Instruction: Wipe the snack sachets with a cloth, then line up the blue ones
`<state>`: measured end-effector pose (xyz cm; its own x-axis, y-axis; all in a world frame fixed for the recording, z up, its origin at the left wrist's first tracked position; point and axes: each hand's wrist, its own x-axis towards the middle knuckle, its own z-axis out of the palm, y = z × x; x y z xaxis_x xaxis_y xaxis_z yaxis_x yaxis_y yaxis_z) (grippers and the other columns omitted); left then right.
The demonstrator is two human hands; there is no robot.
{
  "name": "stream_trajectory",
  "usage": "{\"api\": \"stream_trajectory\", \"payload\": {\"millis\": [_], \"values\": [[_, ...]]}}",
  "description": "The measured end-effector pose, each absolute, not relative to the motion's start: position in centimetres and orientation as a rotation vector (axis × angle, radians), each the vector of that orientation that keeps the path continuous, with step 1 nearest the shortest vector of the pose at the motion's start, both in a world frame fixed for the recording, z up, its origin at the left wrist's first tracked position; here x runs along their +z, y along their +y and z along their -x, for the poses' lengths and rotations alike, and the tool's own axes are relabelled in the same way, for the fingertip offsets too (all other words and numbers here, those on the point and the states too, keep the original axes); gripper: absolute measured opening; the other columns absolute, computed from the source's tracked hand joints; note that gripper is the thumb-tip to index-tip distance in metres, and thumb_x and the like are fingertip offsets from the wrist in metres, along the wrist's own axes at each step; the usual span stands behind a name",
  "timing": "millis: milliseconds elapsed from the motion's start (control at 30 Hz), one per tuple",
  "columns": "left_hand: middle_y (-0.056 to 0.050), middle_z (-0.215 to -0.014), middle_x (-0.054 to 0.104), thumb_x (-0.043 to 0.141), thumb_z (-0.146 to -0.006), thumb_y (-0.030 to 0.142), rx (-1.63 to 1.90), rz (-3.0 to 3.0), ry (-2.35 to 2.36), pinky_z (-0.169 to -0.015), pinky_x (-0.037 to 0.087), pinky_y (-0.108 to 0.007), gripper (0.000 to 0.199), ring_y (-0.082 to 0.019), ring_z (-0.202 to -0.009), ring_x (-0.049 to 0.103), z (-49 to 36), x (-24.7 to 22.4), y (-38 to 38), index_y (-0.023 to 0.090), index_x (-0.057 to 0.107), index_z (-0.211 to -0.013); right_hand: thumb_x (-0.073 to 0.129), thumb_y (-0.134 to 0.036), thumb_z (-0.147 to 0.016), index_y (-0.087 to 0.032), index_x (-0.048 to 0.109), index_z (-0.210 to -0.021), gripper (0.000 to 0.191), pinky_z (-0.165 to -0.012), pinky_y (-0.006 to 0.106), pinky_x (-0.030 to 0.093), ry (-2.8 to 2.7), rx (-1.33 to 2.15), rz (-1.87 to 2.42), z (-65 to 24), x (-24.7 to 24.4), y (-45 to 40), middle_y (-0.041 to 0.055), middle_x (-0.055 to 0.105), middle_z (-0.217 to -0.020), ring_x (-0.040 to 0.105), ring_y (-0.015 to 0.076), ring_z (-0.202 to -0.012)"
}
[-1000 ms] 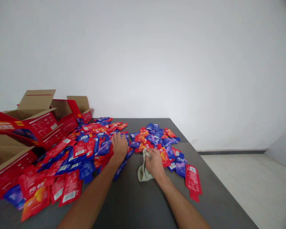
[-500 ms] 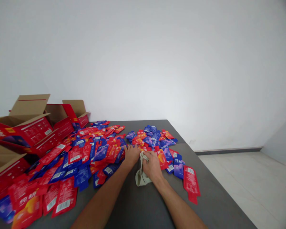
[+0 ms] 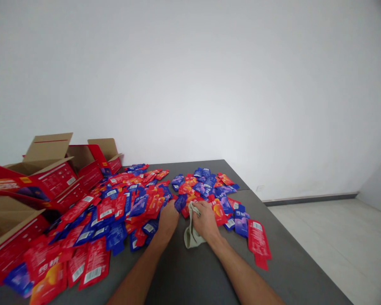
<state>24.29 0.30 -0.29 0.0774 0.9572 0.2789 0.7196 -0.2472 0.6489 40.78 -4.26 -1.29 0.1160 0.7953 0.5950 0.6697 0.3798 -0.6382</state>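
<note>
My right hand (image 3: 205,220) is closed on a pale grey-green cloth (image 3: 192,238), whose loose end hangs down onto the dark table. Just left of it, my left hand (image 3: 169,220) grips a blue pouch (image 3: 180,202) that sticks out past the fingers; the fingertips are turned away from view. A heap of red and blue printed pouches (image 3: 139,205) lies at the left hand's side. Beyond the right hand is a smaller pile of similar pouches (image 3: 206,186). One red pouch (image 3: 258,241) lies barcode-up at that pile's near right end.
Several open red cardboard boxes (image 3: 55,178) with raised flaps stand along the left. The dark grey table (image 3: 292,262) has its right edge above a pale tiled floor (image 3: 336,224). A white wall (image 3: 190,84) rises behind the table.
My left hand has drawn back toward me from the pile, its fingers now closed on a blue pouch. My right hand still holds the cloth. The view has shifted slightly.
</note>
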Motion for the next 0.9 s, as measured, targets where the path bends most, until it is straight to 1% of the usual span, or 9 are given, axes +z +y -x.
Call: {"api": "stream_trajectory", "payload": {"millis": [100,167,267,400,467,533,633,800,900], "values": [[-0.014,-0.109,0.071,0.048,-0.083,0.014,1.237,-1.619,1.422,-0.090,0.046,-0.035,0.028,-0.026,-0.106,0.064,-23.8,-0.7,-0.2,0.015,0.068,-0.102,0.056,-0.006,-0.078,-0.020,0.071,-0.109,0.037,-0.097,0.041,0.048,-1.629,0.157,1.275,-40.4,-1.1,-4.4,0.0107,0.064,-0.111,0.057,0.0252,-0.106],[-0.011,-0.106,0.071,0.052,-0.080,0.017,1.265,-1.358,1.194,-0.079,0.050,-0.032,0.029,-0.023,-0.096,0.066,-24.0,-0.8,-0.7,0.015,0.068,-0.105,0.055,-0.006,-0.080,-0.021,0.070,-0.112,0.038,-0.096,0.040,0.048,-1.680,0.167,1.222,-40.1,-0.9,-4.8,0.0096,0.063,-0.109,0.056,0.0241,-0.105],[-0.009,-0.099,0.071,0.060,-0.073,0.020,1.188,-1.063,0.841,-0.063,0.048,-0.026,0.035,-0.019,-0.078,0.066,-24.7,-0.4,-1.6,0.015,0.066,-0.107,0.053,-0.005,-0.082,-0.024,0.068,-0.113,0.040,-0.094,0.039,0.048,-1.769,0.194,1.164,-39.7,-0.3,-5.5,0.0079,0.062,-0.108,0.055,0.0229,-0.104],[-0.007,-0.101,0.071,0.064,-0.055,0.005,1.157,-0.920,0.640,-0.061,0.046,-0.021,0.055,-0.016,-0.079,0.066,-24.7,0.4,-2.5,0.017,0.063,-0.109,0.053,-0.004,-0.081,-0.024,0.068,-0.113,0.040,-0.094,0.038,0.048,-1.829,0.216,1.115,-39.4,0.2,-6.0,0.0079,0.060,-0.109,0.054,0.0224,-0.105],[-0.008,-0.107,0.070,0.061,-0.053,0.001,1.163,-0.952,0.633,-0.060,0.046,-0.020,0.064,-0.017,-0.083,0.066,-24.5,0.6,-2.8,0.018,0.061,-0.115,0.053,-0.004,-0.081,-0.024,0.068,-0.113,0.041,-0.094,0.038,0.047,-1.849,0.222,1.082,-39.3,0.1,-6.0,0.0078,0.060,-0.109,0.054,0.0221,-0.106],[-0.009,-0.114,0.069,0.058,-0.053,0.000,1.155,-1.014,0.616,-0.061,0.047,-0.020,0.073,-0.019,-0.088,0.066,-24.3,0.6,-3.0,0.020,0.058,-0.123,0.053,-0.003,-0.080,-0.024,0.068,-0.114,0.042,-0.095,0.038,0.047,-1.855,0.215,1.068,-39.2,0.0,-5.9,0.0076,0.060,-0.110,0.054,0.0222,-0.106],[-0.010,-0.121,0.067,0.056,-0.056,-0.001,1.104,-1.087,0.590,-0.069,0.051,-0.025,0.079,-0.021,-0.095,0.066,-24.2,0.6,-3.3,0.021,0.055,-0.132,0.051,-0.005,-0.082,-0.025,0.068,-0.115,0.042,-0.096,0.040,0.046,-1.793,0.172,1.112,-39.5,-0.1,-5.6,0.0079,0.060,-0.112,0.053,0.0230,-0.107],[-0.010,-0.124,0.066,0.056,-0.057,-0.002,1.017,-1.134,0.565,-0.077,0.052,-0.029,0.080,-0.024,-0.101,0.066,-24.5,0.6,-3.7,0.021,0.056,-0.134,0.049,-0.011,-0.086,-0.024,0.065,-0.121,0.041,-0.098,0.045,0.044,-1.605,0.034,1.252,-41.1,0.2,-4.8,0.0098,0.058,-0.119,0.051,0.0258,-0.112],[-0.011,-0.127,0.065,0.056,-0.058,-0.001,1.031,-1.161,0.568,-0.082,0.051,-0.032,0.079,-0.025,-0.107,0.064,-24.5,0.4,-3.7,0.020,0.056,-0.134,0.048,-0.010,-0.086,-0.024,0.065,-0.123,0.043,-0.097,0.045,0.043,-1.647,0.003,1.254,-41.1,0.3,-4.9,0.0097,0.058,-0.119,0.051,0.0259,-0.110]]}}
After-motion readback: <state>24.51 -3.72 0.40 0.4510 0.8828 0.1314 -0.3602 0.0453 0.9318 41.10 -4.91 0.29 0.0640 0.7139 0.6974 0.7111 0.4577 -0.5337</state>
